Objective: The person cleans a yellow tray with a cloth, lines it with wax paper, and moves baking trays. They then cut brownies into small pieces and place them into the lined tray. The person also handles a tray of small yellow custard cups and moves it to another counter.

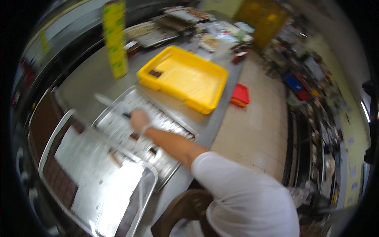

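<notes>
My right hand (139, 121), blurred by motion, is closed around a dark-handled tool (126, 115) above a metal tray (118, 114). A pale blade-like strip (103, 99) lies in line with the handle, past the tray's rim; blur hides whether they join. A small brown piece (134, 136) sits on the tray near my wrist, and a darker bit (153, 151) lies closer to me. Nearer stands a second metal tray (97, 166), with brown chocolate-like squares (59, 180) along its left side and a light-handled tool (115, 158) on it. My left hand is out of view.
Beyond the trays is a yellow plastic crate (183, 99) with a few brown pieces (155, 73) in one corner. A yellow post (115, 41) rises from the metal table (88, 74). Loaded trays (160, 35) stand farther back; a red container (240, 94) is past the table edge.
</notes>
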Motion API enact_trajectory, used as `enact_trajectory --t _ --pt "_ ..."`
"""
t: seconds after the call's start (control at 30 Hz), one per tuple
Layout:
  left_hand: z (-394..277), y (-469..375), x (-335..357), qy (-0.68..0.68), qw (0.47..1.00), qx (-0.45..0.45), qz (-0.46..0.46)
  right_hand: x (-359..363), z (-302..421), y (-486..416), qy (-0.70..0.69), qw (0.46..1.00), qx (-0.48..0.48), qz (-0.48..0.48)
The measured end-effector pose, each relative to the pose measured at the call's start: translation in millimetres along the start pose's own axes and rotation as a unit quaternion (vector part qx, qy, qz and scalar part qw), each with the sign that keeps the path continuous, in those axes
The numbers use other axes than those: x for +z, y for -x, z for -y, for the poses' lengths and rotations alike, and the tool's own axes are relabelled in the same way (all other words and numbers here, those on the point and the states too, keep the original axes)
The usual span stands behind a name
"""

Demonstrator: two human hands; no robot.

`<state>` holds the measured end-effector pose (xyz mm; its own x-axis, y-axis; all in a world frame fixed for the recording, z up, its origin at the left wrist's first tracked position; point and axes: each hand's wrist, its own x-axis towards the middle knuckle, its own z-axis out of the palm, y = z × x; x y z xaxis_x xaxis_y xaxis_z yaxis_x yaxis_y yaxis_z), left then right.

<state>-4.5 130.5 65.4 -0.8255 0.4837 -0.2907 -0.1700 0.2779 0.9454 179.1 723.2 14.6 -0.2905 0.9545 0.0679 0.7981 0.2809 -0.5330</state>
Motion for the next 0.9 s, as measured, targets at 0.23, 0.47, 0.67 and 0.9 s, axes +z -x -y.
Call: enact_trajectory --t 0.23,0.47,0.67,0.9 --pt "-60 22 54 0.139 0.984 -0.048 0.097 -30 -26 9 0.111 0.988 -0.062 -0.084" --pt "-86 3 81 0.209 0.937 -0.144 0.240 -112 -19 51 0.044 0.997 -0.043 -0.046" --pt "-118 -2 108 0.277 0.914 -0.135 0.264 -192 4 175 -0.081 0.995 0.045 0.044" --pt "-100 -7 95 0.286 0.923 -0.048 0.253 -192 -35 212 -0.043 0.989 0.072 0.122"
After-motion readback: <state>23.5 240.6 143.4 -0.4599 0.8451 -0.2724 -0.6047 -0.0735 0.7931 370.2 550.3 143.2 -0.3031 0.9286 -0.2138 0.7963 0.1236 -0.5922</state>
